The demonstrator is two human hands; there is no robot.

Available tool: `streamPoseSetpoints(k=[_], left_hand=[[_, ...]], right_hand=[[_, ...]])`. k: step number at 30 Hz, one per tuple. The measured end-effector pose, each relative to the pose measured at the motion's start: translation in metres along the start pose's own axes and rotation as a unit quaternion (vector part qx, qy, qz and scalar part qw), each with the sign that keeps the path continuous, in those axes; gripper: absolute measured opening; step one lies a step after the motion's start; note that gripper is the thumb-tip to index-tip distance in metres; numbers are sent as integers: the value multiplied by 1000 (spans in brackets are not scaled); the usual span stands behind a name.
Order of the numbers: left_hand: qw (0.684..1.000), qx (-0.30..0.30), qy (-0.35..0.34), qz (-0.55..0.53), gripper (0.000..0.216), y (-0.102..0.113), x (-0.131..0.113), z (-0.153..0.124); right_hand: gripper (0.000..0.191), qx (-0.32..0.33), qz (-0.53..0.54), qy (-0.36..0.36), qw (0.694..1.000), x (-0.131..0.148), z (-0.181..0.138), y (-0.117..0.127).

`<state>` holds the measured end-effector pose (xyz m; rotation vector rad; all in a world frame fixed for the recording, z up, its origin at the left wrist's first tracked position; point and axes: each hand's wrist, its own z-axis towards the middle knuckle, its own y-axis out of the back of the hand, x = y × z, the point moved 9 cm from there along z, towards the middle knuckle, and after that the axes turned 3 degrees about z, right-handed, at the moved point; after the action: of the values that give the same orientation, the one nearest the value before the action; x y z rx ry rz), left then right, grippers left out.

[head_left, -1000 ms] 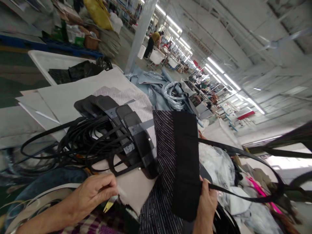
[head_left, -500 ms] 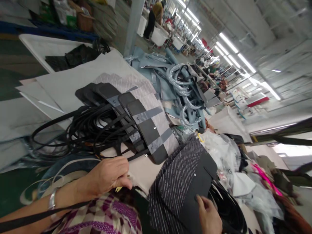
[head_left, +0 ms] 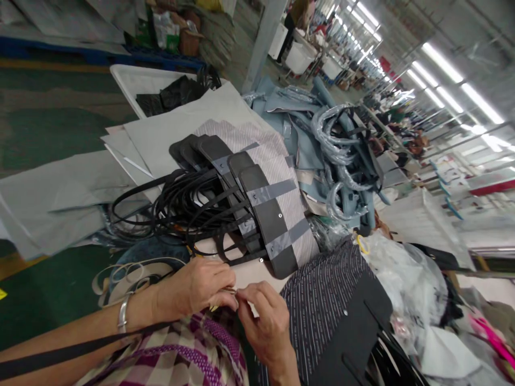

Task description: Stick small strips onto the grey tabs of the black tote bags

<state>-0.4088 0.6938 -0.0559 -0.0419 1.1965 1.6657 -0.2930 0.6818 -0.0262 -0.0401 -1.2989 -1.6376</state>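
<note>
My left hand point(head_left: 197, 287) is closed, thumb against the fingers, over the checked cloth at my lap. Its fingertips meet those of my right hand point(head_left: 265, 316), which is pinched too. Something small and thin shows between them, too small to name. A bit of yellow peeks out below my left hand. Just right of my right hand lies a dark striped bag panel point(head_left: 322, 311) with a black band and black straps. Beyond my hands is a stack of black flap pieces point(head_left: 263, 214) with grey tape strips, on pale striped panels, their black cords point(head_left: 181, 209) looped at the left.
Blue-grey pieces with plastic-wrapped handles point(head_left: 333, 139) are heaped behind the stack. Clear plastic bags point(head_left: 386, 268) lie at the right. Large grey sheets point(head_left: 193, 112) and a white bin point(head_left: 124, 80) with black pieces stand at the back left. A metal post point(head_left: 265, 48) rises behind.
My right hand has left the dark striped panel and moved left to meet my left hand. The view has turned, shifting the scene to the right.
</note>
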Motion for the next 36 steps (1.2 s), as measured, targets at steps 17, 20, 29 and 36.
streamPoseSetpoints(k=[17, 20, 29, 36], left_hand=[[988, -136, 78, 12, 26, 12, 28, 15], [990, -120, 64, -27, 27, 15, 19, 16], [935, -62, 332, -113, 27, -9, 73, -22], [921, -39, 373, -106, 28, -5, 77, -45]], right_hand=[[11, -94, 104, -210, 968, -101, 43, -20], [16, -147, 205, -389, 886, -185, 34, -18], [45, -167, 252, -482, 823, -323, 39, -3], [42, -120, 198, -488, 842, -343, 46, -16]])
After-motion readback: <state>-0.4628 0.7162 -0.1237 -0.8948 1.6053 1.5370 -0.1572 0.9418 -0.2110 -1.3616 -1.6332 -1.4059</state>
